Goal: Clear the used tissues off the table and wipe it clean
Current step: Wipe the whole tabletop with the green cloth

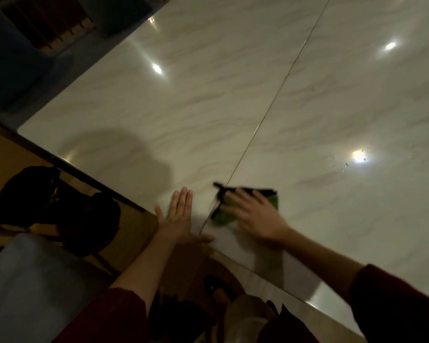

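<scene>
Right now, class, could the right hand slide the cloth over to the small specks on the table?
Probably yes: the right hand presses the cloth, and only bare table lies between it and the specks.

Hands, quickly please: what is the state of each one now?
Left hand: open, flat on the table, holding nothing.
Right hand: open, fingers pressing the green cloth; blurred.

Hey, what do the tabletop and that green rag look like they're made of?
Tabletop: likely polished marble or a marble-look laminate, going by the pale grey veining and sharp lamp reflections. Green rag: soft fabric, maybe microfibre, with dark edging; it crumples under the right hand.
</scene>
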